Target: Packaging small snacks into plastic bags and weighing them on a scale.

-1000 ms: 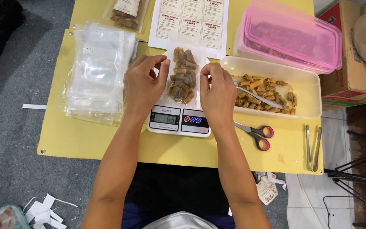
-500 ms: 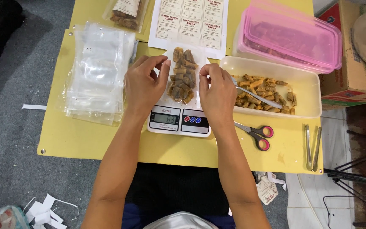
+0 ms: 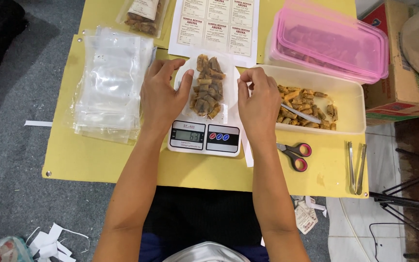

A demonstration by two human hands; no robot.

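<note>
Clear pouch of fried rolls (image 3: pixel 206 87) lies flat on the scale (image 3: pixel 204 137) on the yellow desk (image 3: pixel 122 160). Left hand (image 3: pixel 163 97) and right hand (image 3: pixel 259 104) pinch its edges, grip light. Risk: hand pressure skews the reading; open top could spill rolls.

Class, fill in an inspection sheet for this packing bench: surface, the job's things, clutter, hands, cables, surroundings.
Surface: yellow table, low over a grey floor.
Job's things: clear snack pouch lying on a white digital scale.
Clutter: stack of empty pouches; open tub of fried rolls; pink-lidded tub; label sheet; scissors; metal tongs.
Hands: left hand and right hand touch the pouch's sides.
Cables: one thin cable on the floor at right.
Surroundings: cardboard box; paper scraps.
</note>
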